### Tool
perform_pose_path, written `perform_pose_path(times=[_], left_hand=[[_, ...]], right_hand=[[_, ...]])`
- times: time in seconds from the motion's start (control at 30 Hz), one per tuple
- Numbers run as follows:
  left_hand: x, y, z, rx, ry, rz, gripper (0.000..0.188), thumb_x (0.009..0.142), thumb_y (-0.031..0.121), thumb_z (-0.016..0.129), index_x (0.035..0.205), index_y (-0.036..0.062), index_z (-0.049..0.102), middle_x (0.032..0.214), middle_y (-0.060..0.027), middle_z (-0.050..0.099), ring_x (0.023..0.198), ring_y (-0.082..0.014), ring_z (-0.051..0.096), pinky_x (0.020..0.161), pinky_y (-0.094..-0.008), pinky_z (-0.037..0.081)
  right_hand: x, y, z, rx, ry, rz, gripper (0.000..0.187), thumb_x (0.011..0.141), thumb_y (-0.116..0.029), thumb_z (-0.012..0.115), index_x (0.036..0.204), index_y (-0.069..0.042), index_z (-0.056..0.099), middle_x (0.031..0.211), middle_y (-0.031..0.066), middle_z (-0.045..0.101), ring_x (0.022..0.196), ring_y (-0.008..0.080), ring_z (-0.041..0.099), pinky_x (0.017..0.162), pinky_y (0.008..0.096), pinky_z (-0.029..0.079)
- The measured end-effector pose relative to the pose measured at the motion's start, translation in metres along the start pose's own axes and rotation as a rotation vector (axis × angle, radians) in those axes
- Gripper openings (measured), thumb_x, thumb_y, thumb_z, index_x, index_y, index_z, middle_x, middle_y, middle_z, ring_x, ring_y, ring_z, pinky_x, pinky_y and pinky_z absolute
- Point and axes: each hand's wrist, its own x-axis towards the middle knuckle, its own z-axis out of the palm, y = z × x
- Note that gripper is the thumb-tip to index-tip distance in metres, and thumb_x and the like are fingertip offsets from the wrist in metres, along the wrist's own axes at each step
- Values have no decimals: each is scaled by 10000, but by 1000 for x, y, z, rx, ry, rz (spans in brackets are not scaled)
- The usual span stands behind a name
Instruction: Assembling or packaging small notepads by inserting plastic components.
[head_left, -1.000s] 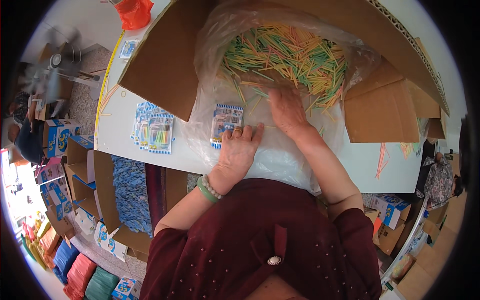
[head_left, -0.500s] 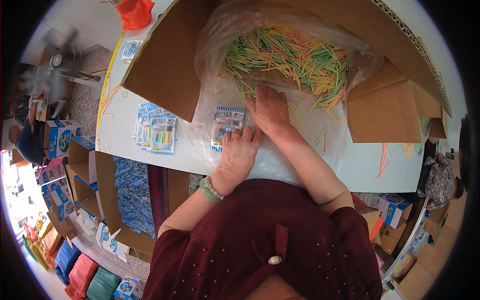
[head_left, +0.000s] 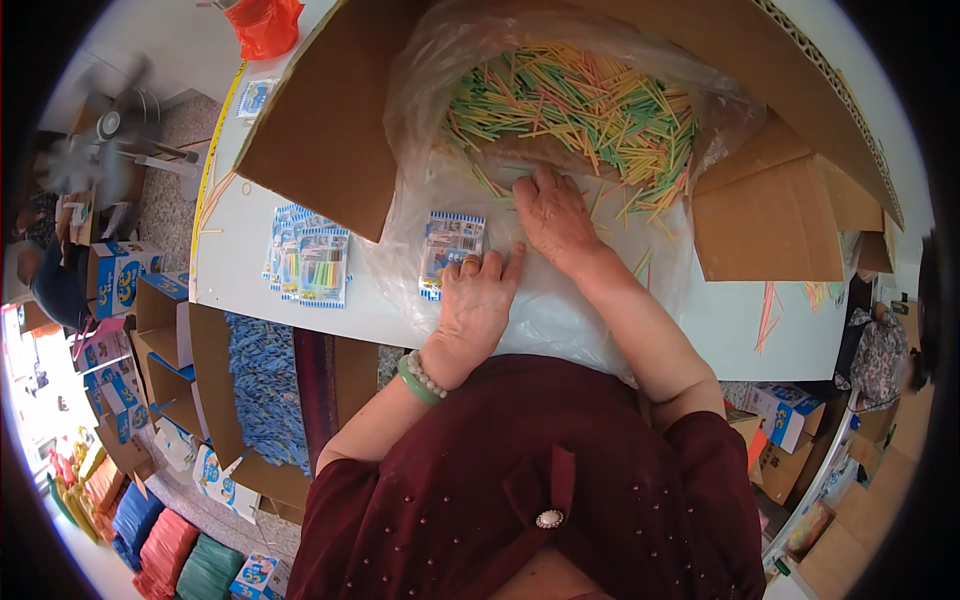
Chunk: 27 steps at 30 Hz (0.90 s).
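My left hand (head_left: 474, 308) lies palm down with its fingers over the lower part of a flat blue-and-white packet (head_left: 455, 240). Its index finger points away from the others, toward the right hand. My right hand (head_left: 556, 222) rests on the clear plastic bag (head_left: 400, 215), fingers lowered and spread a little, just short of the heap of thin coloured sticks (head_left: 580, 100). The sticks are green, yellow, orange and pink. No stick shows in either hand, though the right fingertips are partly hidden.
A large cardboard box (head_left: 320, 130) lies open around the bag. More packets (head_left: 310, 260) are stacked on the white table (head_left: 380, 318) to the left. Loose pink sticks (head_left: 767, 318) lie on the right. Below the table's left edge stands a box of blue packets (head_left: 265, 390).
My right hand has slid slightly rightward, opening a gap between it and my left hand. My left hand stays on the packet.
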Motion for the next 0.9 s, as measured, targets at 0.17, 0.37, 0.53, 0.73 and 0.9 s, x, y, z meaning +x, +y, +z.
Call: perform_pose_path(times=[0.17,0.37,0.53,0.73,0.9], left_hand=[[0,-1,6,-32,25,-10,489,720,60,533,1206,108,554,834,-71,521,777,-236,558,651,-375,410],[0,-1,4,-25,25,-5,495,728,57,523,1220,108,547,843,-73,525,780,-238,558,659,-375,414],[0,-1,3,-10,42,-1,499,731,59,520,1227,109,547,833,-73,529,768,-236,565,645,-375,422],[1,1,3,24,17,1,510,731,59,516,1236,119,542,823,-71,530,755,-236,572,646,-381,427],[1,2,5,11,24,-10,527,733,58,512,1256,121,527,824,-69,530,744,-235,567,643,-382,424]], right_hand=[[-6,4,-35,256,40,6,251,813,-171,608,1030,-54,558,989,144,533,904,352,546,796,444,443],[-51,25,-43,137,95,317,296,808,-171,606,1076,-54,558,1005,145,568,916,341,565,788,433,460],[-61,25,-33,3,-17,407,221,795,-171,594,961,-32,551,908,131,591,873,317,577,774,435,447],[-33,15,-14,149,2,399,106,778,-127,586,849,-48,583,872,129,615,830,337,586,742,434,462],[-20,0,-10,208,103,91,133,803,-106,570,913,-62,631,894,100,609,878,306,574,769,414,463]])
